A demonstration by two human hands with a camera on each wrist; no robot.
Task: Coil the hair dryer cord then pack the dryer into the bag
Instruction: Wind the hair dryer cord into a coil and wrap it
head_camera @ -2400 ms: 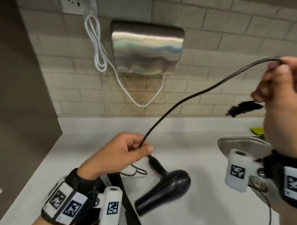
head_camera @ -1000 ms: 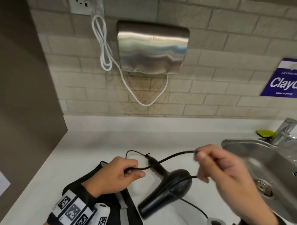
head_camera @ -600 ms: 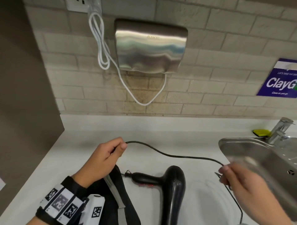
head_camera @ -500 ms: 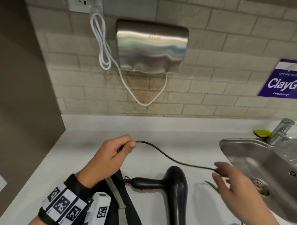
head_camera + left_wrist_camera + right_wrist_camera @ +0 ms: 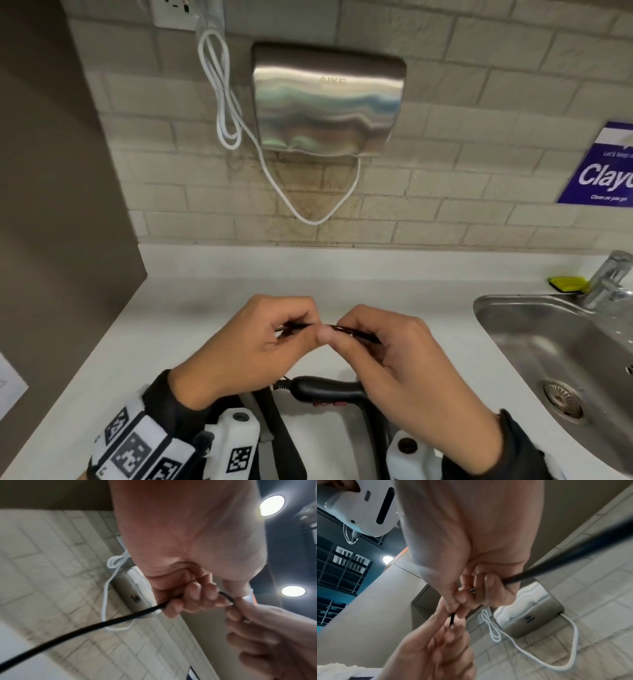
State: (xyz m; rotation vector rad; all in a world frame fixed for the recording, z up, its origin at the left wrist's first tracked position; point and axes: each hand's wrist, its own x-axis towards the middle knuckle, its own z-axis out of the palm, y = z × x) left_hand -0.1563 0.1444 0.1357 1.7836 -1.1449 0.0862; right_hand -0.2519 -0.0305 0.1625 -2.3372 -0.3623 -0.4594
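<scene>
Black wristbands [image 5: 164, 407] carrying black-and-white square-code tags [image 5: 133, 452] and white camera pods [image 5: 236, 442] on both wrists

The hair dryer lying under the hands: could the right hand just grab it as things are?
Probably not right away. The right hand and left hand both pinch the black cord, so it must let go first. The hair dryer lies just beneath, nothing covering it.

We see the head view evenly and softly lit, with banded glare across the steel hand dryer [image 5: 329, 102] and straight tile lines bowing at the edges. In both wrist views round ceiling lights [image 5: 271, 505] blow out white, and the near hands and cord [image 5: 68, 637] smear with motion blur.
</scene>
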